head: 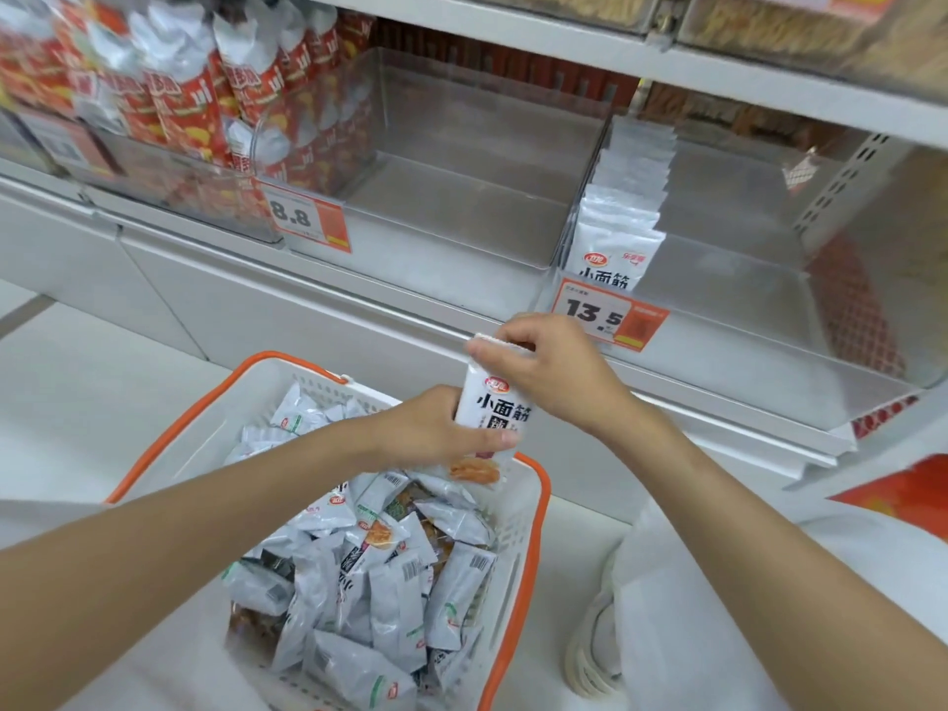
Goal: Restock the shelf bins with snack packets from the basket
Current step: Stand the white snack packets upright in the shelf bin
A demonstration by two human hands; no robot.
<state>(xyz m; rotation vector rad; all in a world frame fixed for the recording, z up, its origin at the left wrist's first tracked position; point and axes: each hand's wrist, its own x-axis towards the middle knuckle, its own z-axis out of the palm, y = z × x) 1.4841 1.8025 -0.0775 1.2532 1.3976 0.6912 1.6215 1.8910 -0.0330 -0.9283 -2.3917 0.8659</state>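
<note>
Head camera view, looking down at a shop shelf. The upper shelf and its bins are blurred and cut off by the top edge, so their contents cannot be read. The near end of the basket [536, 536] runs off the bottom edge. The left hand's [436, 428] fingers are hidden behind the held packet [490, 407]; only its thumb shows, lying across the packet's lower front. The small print on the packets is too fine to make out.

On the shelf, a left bin holds blurred red packets [179, 94]. Beside it a clear middle bin [461, 197] carries a price tag reading 8.8 [308, 218]. The right bin [769, 320] has a row of white packets [620, 213] standing upright against its left wall, behind a tag reading 13.5 [608, 320]. A pale shoe [595, 654] shows on the floor just right of the basket. The right hand [554, 372] partly covers the shelf edge below the 13.5 tag.

The held packet is white with large black characters, a small red logo and an orange food picture at its base. It stands upright above the basket's far rim, gripped low by the left hand and pinched at its top edge by the right hand. The basket is white with an orange rim and is heaped with loose packets [369, 582] of the same kind
</note>
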